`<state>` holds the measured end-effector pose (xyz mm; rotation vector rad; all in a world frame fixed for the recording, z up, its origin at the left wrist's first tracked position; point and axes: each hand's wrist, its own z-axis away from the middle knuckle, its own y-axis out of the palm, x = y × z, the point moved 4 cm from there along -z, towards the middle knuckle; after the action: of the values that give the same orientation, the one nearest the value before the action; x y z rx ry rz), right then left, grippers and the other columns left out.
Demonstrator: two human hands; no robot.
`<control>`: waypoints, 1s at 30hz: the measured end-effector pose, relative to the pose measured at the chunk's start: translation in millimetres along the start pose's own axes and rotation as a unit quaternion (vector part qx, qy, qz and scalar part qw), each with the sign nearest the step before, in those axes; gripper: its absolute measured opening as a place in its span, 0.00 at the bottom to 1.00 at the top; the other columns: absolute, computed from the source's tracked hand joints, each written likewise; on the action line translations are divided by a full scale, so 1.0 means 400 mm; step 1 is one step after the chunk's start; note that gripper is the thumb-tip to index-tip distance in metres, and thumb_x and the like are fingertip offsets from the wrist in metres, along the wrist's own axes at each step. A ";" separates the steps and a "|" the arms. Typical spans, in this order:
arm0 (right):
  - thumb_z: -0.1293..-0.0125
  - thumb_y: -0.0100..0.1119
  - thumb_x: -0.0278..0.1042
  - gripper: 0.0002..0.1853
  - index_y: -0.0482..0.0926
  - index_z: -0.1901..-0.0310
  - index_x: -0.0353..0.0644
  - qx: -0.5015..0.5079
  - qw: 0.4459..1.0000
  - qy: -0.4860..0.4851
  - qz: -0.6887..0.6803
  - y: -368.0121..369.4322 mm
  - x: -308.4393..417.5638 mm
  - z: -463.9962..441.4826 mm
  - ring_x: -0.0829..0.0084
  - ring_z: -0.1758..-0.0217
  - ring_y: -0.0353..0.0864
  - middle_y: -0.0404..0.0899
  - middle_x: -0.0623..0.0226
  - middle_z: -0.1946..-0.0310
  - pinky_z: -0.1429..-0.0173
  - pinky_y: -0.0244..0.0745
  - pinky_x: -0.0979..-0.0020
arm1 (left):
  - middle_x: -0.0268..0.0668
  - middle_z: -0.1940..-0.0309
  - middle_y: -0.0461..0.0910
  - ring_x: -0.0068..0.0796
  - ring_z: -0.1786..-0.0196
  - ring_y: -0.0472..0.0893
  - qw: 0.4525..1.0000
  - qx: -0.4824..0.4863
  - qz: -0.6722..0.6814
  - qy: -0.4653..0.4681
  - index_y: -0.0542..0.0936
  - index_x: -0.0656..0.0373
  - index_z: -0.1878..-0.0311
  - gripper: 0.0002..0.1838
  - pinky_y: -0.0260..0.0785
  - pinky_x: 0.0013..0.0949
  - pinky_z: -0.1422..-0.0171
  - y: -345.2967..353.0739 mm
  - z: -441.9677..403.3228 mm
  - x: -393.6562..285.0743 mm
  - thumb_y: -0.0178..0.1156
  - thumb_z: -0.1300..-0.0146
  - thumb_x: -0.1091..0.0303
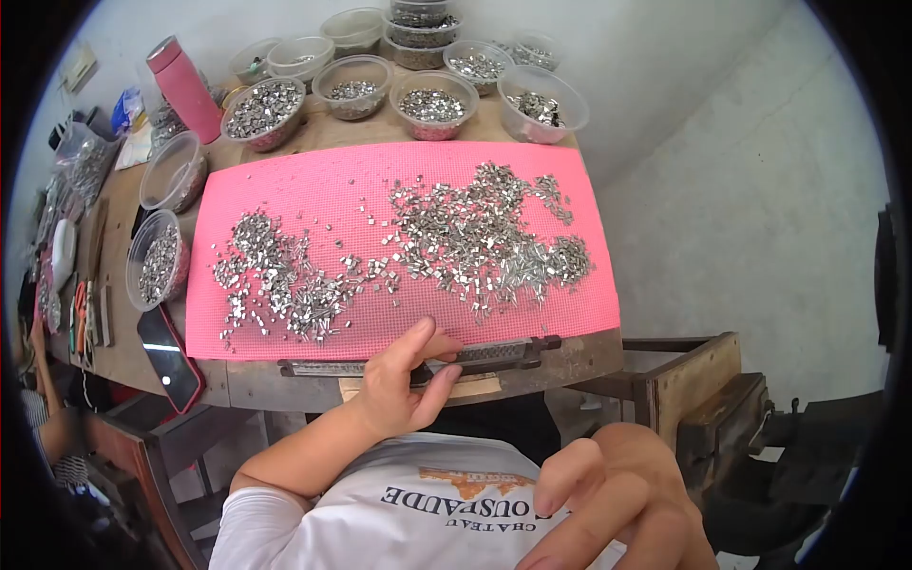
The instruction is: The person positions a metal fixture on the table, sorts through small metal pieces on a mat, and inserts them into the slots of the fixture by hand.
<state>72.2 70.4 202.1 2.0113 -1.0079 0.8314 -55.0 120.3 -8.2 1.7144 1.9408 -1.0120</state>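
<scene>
My left hand (394, 380) is at the near edge of the table, its fingers over a long, narrow slotted metal bar (503, 354) and its thumb on the near side. The bar has a dark block at its right end; the hand covers its middle. Beyond it, a pink textured mat (370, 204) bears two loose heaps of small shiny metal pieces, a left heap (275, 280) and a larger right heap (475, 228). Close to the camera, in front of the white shirt, my right hand (627, 513) is raised with its fingers bent and apart. Nothing shows between them.
Along the back stand several clear plastic bowls (434, 78) of metal pieces and a pink bottle (185, 90). Another filled bowl (160, 290) and a phone (171, 356) are left of the mat. A wooden drawer frame (693, 385) stands right; another person's arm (46, 380) shows far left.
</scene>
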 end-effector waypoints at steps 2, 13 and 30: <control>0.16 0.46 0.59 0.21 0.89 0.56 0.62 -0.224 0.972 0.003 0.069 -0.003 0.005 0.033 0.60 0.53 0.82 0.87 0.64 0.54 0.47 0.61 0.64 | 0.49 0.55 0.89 0.40 0.58 0.91 1.000 0.009 -0.010 0.002 0.58 0.70 0.22 0.44 0.83 0.38 0.46 -0.003 -0.003 -0.003 0.71 0.38 0.83; 0.36 0.69 0.23 0.08 0.85 0.55 0.38 -0.085 0.924 0.022 0.373 -0.415 -0.125 0.087 0.64 0.56 0.84 0.86 0.57 0.58 0.48 0.78 0.65 | 0.45 0.56 0.89 0.30 0.58 0.89 0.986 -0.012 0.077 -0.147 0.78 0.69 0.36 0.21 0.82 0.31 0.49 -0.040 -0.006 0.027 0.66 0.32 0.82; 0.42 0.74 0.23 0.08 0.89 0.60 0.41 0.130 0.838 0.088 0.522 -0.550 -0.295 0.080 0.65 0.61 0.82 0.84 0.68 0.67 0.50 0.72 0.64 | 0.37 0.63 0.87 0.41 0.59 0.83 0.940 0.185 -0.232 -0.165 0.91 0.57 0.60 0.07 0.76 0.41 0.52 -0.015 -0.170 0.033 0.76 0.42 0.70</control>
<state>208.3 183.1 23.0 1.4138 -1.9935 1.7479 -50.6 177.6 30.5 1.1478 2.0562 -1.8052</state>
